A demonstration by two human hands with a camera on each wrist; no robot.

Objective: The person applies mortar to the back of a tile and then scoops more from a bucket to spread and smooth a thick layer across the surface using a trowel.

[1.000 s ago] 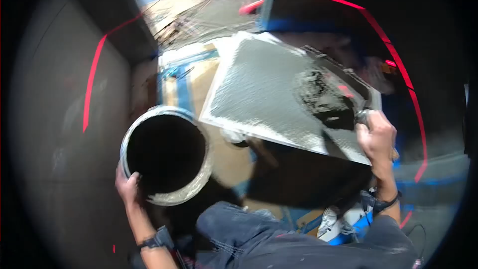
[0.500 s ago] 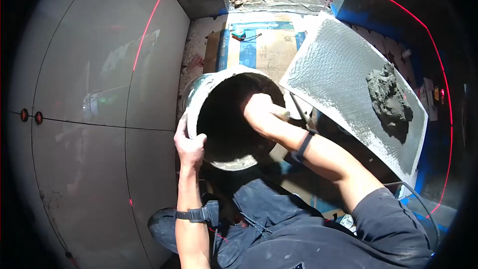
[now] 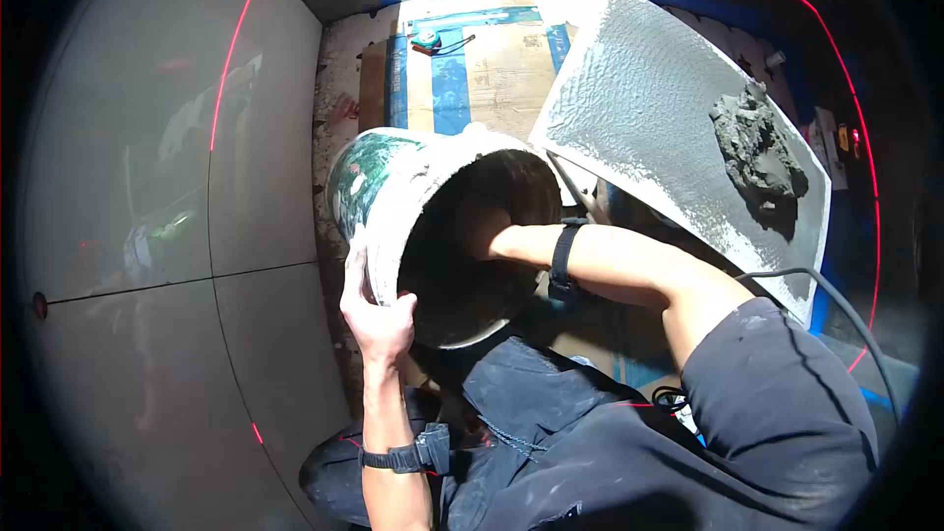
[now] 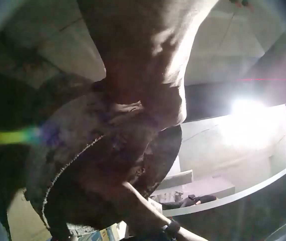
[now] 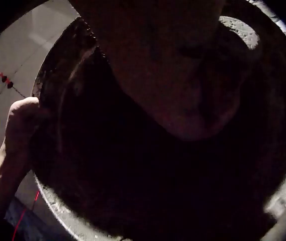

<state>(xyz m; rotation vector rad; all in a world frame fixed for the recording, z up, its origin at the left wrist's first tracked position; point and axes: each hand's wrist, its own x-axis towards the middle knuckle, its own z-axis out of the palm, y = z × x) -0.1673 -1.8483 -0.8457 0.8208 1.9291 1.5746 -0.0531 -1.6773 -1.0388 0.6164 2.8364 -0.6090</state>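
Note:
My left hand (image 3: 379,320) grips the near left rim of a mortar-smeared bucket (image 3: 393,187), thumb over the edge. The bucket, green under its grey coating, leans with its mouth toward the right. Deep inside that mouth is my right hand (image 5: 198,110), its fingers curled around a trowel; a pale, rounded end of the handle (image 5: 240,32) shows beside the hand. The trowel's blade and the bucket's bottom are lost in shadow. To the right lies a large tile (image 3: 629,88) coated in ridged grey mortar, with a lump of mortar (image 3: 757,157) on it.
Large wall tiles (image 3: 138,216) stand close on the left, crossed by a red laser line. Cardboard (image 3: 506,79) with blue strips covers the floor beyond the bucket, and a tape measure (image 3: 426,40) lies there. A dark cable (image 3: 836,295) curves past my right arm.
My right hand has gone from the mortar on the tile into the bucket, and deeper in since half a second ago. The bucket has tipped further toward the right under my left hand.

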